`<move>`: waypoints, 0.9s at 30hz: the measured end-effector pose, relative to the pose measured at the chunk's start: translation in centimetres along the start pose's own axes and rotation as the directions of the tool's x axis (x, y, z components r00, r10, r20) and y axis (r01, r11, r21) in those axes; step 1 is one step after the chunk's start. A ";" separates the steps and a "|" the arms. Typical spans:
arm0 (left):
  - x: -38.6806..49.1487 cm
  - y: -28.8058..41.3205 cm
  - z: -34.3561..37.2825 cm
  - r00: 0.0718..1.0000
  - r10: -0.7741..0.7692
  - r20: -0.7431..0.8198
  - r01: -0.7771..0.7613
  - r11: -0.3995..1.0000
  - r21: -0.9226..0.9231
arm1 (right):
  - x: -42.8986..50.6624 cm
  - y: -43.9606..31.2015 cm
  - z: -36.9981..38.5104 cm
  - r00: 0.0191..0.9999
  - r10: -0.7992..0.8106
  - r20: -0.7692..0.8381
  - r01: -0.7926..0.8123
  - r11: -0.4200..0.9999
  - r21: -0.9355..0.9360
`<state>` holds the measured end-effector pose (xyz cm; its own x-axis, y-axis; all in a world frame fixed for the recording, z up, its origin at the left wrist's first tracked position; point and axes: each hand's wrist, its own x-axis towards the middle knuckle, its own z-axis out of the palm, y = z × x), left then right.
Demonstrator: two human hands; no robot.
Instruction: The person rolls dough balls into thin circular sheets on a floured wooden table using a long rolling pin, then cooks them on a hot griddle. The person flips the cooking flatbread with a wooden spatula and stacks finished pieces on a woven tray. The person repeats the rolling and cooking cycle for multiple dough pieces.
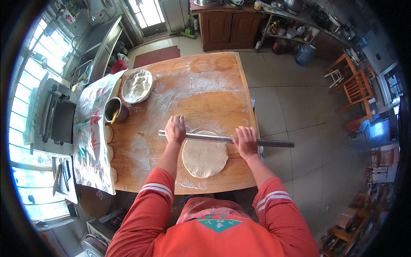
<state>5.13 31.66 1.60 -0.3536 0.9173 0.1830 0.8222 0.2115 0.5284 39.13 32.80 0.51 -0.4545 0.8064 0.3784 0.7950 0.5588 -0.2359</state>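
Observation:
A long metal rolling pin [208,137] lies across the far part of a flat round sheet of dough [205,159] on a floured wooden worktable [212,106]. My left hand [176,129] rests over the pin near its left end, fingers curled forward. Further right, my right hand [246,141] bends over the pin close to the table's right edge, and the pin's right end sticks out past that edge. Flour is smeared over the wood around the dough. Whether my palms or my fingers press on the pin is hard to see.
At the left, a printed plastic sheet [93,135] partly covers several dough balls [109,134]. Beside it stand a metal pot [116,110] with a yellow-handled utensil and a bowl of flour [137,86]. A machine [56,115] stands beyond the table's left edge.

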 end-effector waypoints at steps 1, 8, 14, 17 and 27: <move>1.8 -0.6 1.0 0.997 -0.014 0.072 0.019 0.998 -0.060 | 0.6 0.0 0.0 1.000 -0.022 0.020 0.020 0.998 0.062; -7.3 -1.6 -2.4 0.804 -0.070 0.591 0.062 0.997 0.034 | -10.6 -3.4 -6.2 0.959 -0.131 0.252 0.086 0.979 0.183; -20.0 -5.0 -8.8 1.000 0.008 0.006 -0.009 0.993 0.119 | -11.6 -10.5 -7.0 0.959 -0.118 0.258 0.071 0.980 0.185; -17.5 -6.2 -7.2 0.995 0.088 0.054 -0.101 0.942 0.320 | -7.1 -9.5 -2.2 0.993 -0.064 0.097 0.056 0.995 0.082; -2.0 -5.2 -5.0 0.946 -0.169 0.276 0.160 0.986 0.054 | 1.2 -5.5 -0.3 0.965 -0.208 0.160 0.184 0.971 0.152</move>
<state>-0.68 27.04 2.58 -0.3500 0.9254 -0.1452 0.7777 0.3734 0.5056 34.32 30.66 2.53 -0.6681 0.6931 0.2706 0.6277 0.7203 -0.2953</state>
